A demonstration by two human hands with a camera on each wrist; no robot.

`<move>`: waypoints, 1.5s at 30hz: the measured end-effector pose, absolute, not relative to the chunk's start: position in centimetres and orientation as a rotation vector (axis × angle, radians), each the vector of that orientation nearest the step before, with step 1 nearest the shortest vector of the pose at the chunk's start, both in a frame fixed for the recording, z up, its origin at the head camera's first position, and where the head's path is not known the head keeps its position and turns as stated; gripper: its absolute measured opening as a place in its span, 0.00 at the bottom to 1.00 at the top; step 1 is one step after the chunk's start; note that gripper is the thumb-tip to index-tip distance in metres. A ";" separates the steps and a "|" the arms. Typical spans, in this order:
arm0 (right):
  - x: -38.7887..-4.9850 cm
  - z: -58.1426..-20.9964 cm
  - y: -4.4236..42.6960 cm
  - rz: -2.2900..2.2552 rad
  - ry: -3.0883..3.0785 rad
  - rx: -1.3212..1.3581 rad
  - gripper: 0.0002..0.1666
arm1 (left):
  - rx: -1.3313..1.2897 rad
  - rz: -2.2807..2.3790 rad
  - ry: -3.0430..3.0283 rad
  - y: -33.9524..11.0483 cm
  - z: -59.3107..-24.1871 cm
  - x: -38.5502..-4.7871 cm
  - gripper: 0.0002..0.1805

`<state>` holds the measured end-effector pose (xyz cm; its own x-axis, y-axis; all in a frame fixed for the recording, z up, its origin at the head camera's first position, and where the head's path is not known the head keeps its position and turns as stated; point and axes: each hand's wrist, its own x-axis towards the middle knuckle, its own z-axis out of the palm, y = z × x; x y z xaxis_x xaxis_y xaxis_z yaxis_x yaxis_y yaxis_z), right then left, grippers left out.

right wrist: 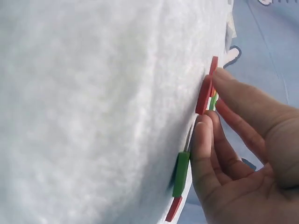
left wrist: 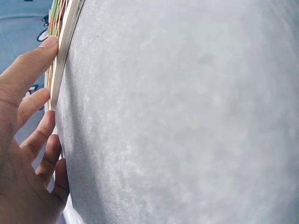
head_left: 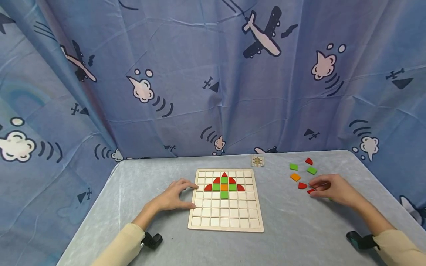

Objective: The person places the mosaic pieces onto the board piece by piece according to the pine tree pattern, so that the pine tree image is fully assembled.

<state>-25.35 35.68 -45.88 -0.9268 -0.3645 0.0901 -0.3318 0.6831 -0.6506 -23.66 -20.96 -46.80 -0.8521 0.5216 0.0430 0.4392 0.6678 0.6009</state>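
A square wooden grid board (head_left: 229,213) lies on the table, with red, green and orange tiles set in its upper cells. My left hand (head_left: 169,195) rests at the board's left edge, thumb and fingers spread and touching the rim; the left wrist view shows the thumb (left wrist: 49,43) on that edge. To the right, my right hand (head_left: 339,190) pinches a red quarter-round tile (right wrist: 203,94) between thumb and fingers, low over the table. A green tile (right wrist: 181,174) and another red tile (right wrist: 174,209) lie beside its fingers.
Loose tiles lie beyond the right hand: a green square (head_left: 293,167), another green one (head_left: 311,170), an orange square (head_left: 295,177) and red pieces (head_left: 302,185). A small pattern card (head_left: 257,161) lies behind the board. A blue curtain (head_left: 186,92) hangs behind the table.
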 end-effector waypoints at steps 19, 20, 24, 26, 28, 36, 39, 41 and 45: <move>-25.6 -46.0 35.1 -0.993 2.864 -0.524 0.15 | 0.810 0.939 2.757 -21.1 -47.1 -23.9 0.36; -25.7 -46.0 35.0 -0.990 2.863 -0.521 0.15 | 0.809 0.939 2.757 -21.1 -47.1 -23.9 0.36; -25.7 -45.9 34.9 -0.985 2.863 -0.502 0.16 | 0.807 0.938 2.758 -21.1 -47.0 -23.8 0.35; -25.7 -45.8 34.8 -0.982 2.861 -0.491 0.16 | 0.806 0.938 2.755 -21.1 -47.0 -23.8 0.35; -25.8 -45.8 34.8 -0.979 2.861 -0.473 0.17 | 0.807 0.936 2.753 -21.1 -47.0 -23.8 0.35; -25.5 -45.9 35.1 -1.017 2.834 -0.579 0.12 | 0.784 0.939 2.746 -20.9 -47.0 -23.7 0.36; -25.4 -45.6 35.3 -1.084 2.783 -0.574 0.10 | 0.787 0.941 2.745 -20.9 -47.0 -23.8 0.36; -25.2 -45.3 35.2 -1.115 2.768 -0.563 0.09 | 0.790 0.942 2.745 -21.0 -47.0 -23.8 0.36; -25.0 -44.6 34.8 -1.145 2.785 -0.571 0.11 | 0.794 0.941 2.745 -21.0 -46.9 -23.8 0.36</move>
<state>-24.95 34.81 -44.58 -0.9278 -0.3666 0.0696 -0.3096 0.6521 -0.6921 -23.79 -21.00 -46.95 -0.8526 0.5207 0.0436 0.4379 0.6666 0.6032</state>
